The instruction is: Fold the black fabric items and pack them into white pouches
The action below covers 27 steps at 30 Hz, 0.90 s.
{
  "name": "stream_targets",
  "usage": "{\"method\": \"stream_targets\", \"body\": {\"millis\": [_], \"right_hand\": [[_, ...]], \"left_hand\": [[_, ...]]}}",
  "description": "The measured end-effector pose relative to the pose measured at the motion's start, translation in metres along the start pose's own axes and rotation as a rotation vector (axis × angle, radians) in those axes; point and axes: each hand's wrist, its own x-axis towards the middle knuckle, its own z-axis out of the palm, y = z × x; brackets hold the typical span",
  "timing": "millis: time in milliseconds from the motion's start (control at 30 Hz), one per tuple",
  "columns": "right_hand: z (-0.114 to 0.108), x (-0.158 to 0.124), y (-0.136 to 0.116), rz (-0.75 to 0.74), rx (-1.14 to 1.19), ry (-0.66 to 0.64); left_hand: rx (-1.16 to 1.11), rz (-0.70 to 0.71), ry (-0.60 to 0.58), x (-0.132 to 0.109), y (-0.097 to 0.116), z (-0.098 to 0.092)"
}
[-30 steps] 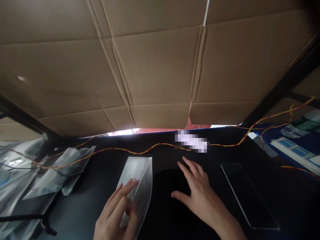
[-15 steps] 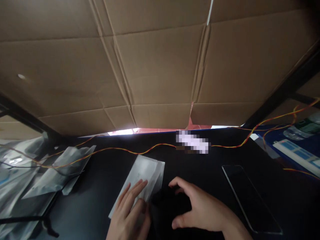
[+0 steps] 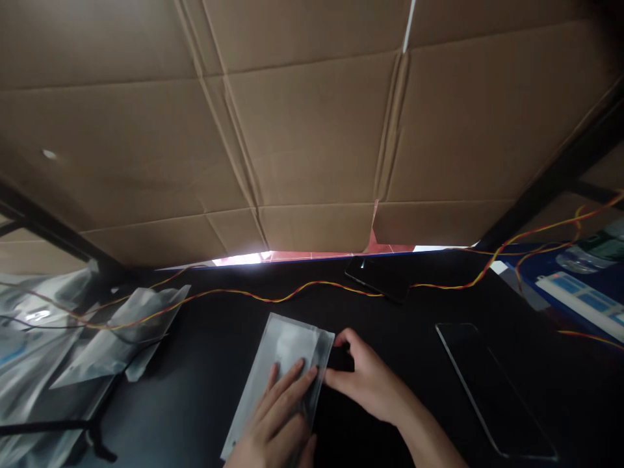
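Note:
A translucent grey plastic pouch [image 3: 287, 348] lies on the black table [image 3: 219, 338] in front of me. My left hand [image 3: 280, 419] rests flat on the pouch's near half with its fingers stretched out. My right hand [image 3: 365, 380] is curled at the pouch's right edge, thumb and fingers pinching a dark flat object that I cannot make out against the black surface. It seems to sit partly at the pouch's open side.
A dark phone [image 3: 383, 278] lies near the table's back edge, under a red-and-yellow twisted wire [image 3: 273, 298]. A glass screen panel [image 3: 492, 387] lies to the right. More silvery pouches [image 3: 117, 335] pile up at the left. A cardboard wall [image 3: 312, 130] stands behind.
The pouch has shifted right and nearer to my right hand. My right hand went from flat and open to curled at the pouch's edge. My left hand slid further onto the pouch.

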Motion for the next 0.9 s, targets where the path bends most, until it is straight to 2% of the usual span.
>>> {"method": "stream_targets", "body": {"millis": [67, 167, 233, 367, 433, 567, 633, 700, 767, 833, 900], "right_hand": [[0.009, 0.003, 0.005, 0.025, 0.01, 0.113], [0.026, 0.001, 0.011, 0.052, 0.01, 0.238], [0.034, -0.001, 0.013, 0.059, 0.015, 0.276], [0.035, 0.0, 0.018, 0.046, 0.064, 0.285], [0.031, 0.003, 0.021, 0.042, 0.093, 0.288], [0.034, 0.002, 0.02, 0.036, 0.088, 0.342], [0.04, -0.003, 0.016, 0.023, 0.049, 0.366], [0.043, -0.009, 0.01, -0.023, 0.002, 0.318], [0.04, -0.016, 0.007, -0.088, -0.021, 0.2], [0.028, -0.023, 0.007, -0.159, -0.062, 0.126], [0.011, -0.033, 0.01, -0.248, -0.179, 0.158]], "left_hand": [[-0.007, -0.009, -0.005, -0.003, 0.0, 0.006], [-0.055, -0.011, 0.056, -0.01, 0.0, 0.021], [-0.08, -0.032, 0.072, -0.016, 0.001, 0.032], [-0.062, -0.102, -0.005, -0.025, 0.004, 0.044], [-0.066, -0.095, -0.069, -0.024, 0.003, 0.039], [-0.113, -0.095, -0.19, -0.016, 0.004, 0.017], [-0.122, -0.123, -0.165, -0.013, 0.006, 0.014], [-0.109, -0.138, -0.073, -0.014, 0.007, 0.02], [-0.092, -0.165, -0.012, -0.019, 0.007, 0.032], [-0.089, -0.198, -0.011, -0.022, 0.005, 0.04], [-0.105, -0.223, -0.025, -0.023, 0.003, 0.039]]}}
